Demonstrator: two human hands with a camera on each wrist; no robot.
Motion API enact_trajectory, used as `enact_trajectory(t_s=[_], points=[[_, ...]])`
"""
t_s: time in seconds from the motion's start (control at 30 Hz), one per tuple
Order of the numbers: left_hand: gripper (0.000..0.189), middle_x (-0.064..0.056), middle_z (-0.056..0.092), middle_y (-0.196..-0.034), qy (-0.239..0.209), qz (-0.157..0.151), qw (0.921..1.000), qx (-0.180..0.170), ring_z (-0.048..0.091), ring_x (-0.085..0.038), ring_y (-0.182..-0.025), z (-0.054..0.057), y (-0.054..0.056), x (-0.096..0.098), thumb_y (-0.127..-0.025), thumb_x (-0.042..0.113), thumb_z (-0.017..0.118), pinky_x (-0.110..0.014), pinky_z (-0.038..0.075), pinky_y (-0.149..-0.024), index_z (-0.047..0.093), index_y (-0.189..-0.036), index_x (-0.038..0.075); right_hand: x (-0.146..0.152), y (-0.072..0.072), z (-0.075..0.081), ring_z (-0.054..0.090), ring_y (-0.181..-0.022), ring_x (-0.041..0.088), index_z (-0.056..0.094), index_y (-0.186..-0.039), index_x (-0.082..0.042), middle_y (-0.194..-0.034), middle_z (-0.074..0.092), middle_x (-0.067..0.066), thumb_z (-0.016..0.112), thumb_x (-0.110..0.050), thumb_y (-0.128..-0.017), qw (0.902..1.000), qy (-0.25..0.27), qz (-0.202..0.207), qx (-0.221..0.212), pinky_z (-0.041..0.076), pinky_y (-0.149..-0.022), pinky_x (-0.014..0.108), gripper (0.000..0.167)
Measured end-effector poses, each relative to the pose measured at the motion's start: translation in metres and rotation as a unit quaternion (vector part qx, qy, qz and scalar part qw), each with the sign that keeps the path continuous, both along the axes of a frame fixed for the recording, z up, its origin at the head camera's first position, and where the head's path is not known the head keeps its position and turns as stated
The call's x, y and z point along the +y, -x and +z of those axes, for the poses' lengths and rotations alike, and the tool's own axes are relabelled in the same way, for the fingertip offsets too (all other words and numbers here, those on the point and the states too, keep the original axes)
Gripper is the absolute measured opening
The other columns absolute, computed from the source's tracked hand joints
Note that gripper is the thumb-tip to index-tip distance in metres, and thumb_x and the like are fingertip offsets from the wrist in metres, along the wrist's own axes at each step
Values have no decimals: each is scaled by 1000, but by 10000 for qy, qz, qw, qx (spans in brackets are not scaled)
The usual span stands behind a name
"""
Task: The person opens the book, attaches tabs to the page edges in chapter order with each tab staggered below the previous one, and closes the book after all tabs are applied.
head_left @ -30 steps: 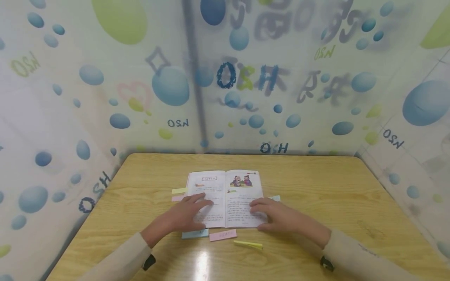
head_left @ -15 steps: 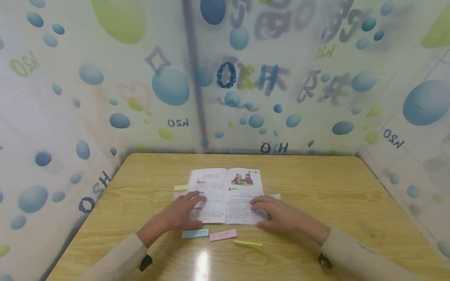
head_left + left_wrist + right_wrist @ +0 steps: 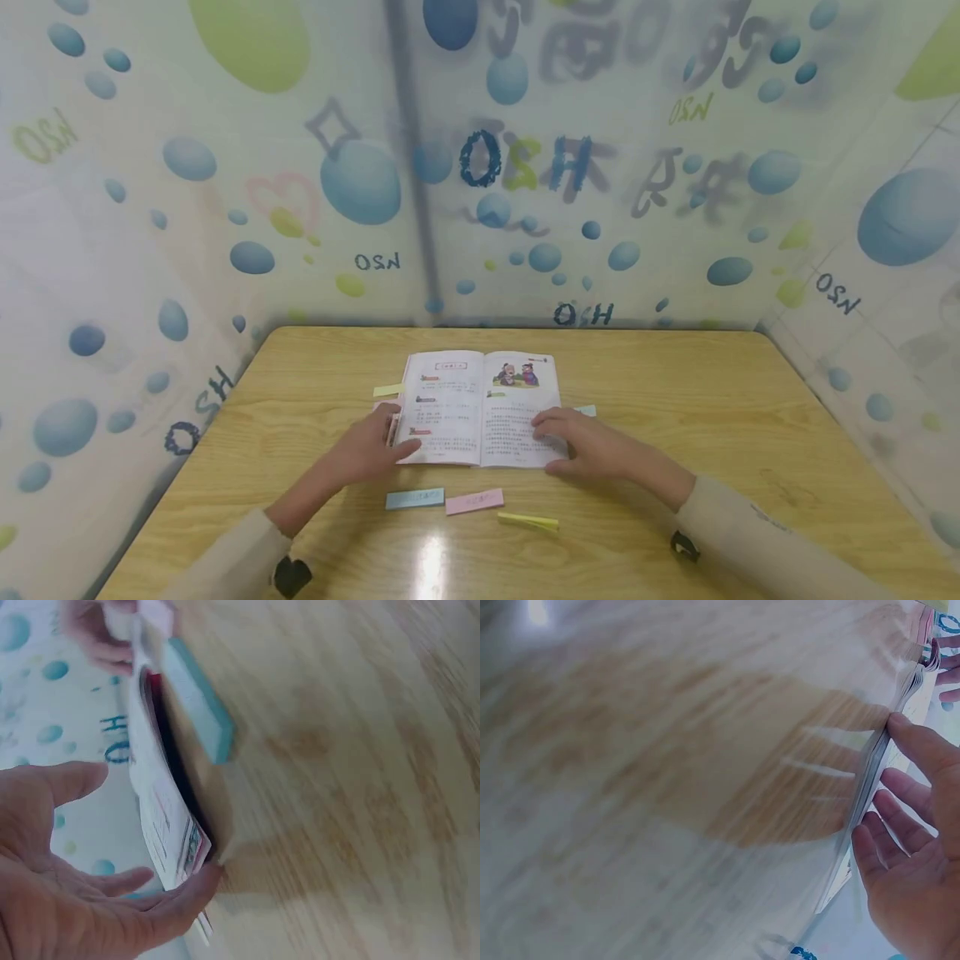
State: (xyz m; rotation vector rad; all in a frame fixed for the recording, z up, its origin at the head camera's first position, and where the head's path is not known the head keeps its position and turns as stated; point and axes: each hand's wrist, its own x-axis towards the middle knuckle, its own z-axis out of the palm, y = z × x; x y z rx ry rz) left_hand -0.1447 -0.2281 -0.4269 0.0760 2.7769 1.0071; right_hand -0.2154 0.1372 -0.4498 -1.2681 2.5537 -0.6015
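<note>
An open book [image 3: 445, 417] lies on the wooden table, with printed text on both pages and a cartoon picture at the upper right. My left hand [image 3: 371, 446] is at its left side, thumb spread over the page. In the left wrist view, a fingertip [image 3: 214, 874] touches the book's edge, while the thumb stays apart from it. My right hand [image 3: 592, 442] rests at the right edge with loosely bent fingers. In the right wrist view, its thumb [image 3: 915, 739] and outer fingers touch the edge of the pages. Neither hand visibly pinches the book.
Before the book lie a blue sticky note [image 3: 415, 499], a pink sticky note [image 3: 475, 502] and a folded yellow strip [image 3: 528, 522]. A yellow tab [image 3: 387, 390] shows beside the book's left edge, and a light blue tab [image 3: 585, 411] beside its right. Patterned walls surround the table [image 3: 675, 375].
The book has slid a little away from me, so its lower edge is farther from the blue note. My left hand has shifted from over the page to the left edge; the right moved slightly forward.
</note>
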Motion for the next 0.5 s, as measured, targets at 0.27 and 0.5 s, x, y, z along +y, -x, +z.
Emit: enact_trajectory(t_s=[0.27,0.5], points=[[72,-30,58,-131,-594,620,9953,-452,59,-41,-118,4,6,-4,-94,30,75,-49,53,-89,40,-142,-11,-1,-2,1,45,-136,28,65,-127,-8,-143,53,7,80,-22,-91,10000,-31,-65,-23,36,-112,46,42],[65,-17,65,-106,-52,595,9979,-232,62,-23,-87,-3,14,1,-88,18,81,-37,53,-70,46,-133,-14,-1,-3,2,43,-138,28,65,-128,-10,-144,52,6,79,-24,-90,9999,-3,-137,-73,35,-113,46,42]])
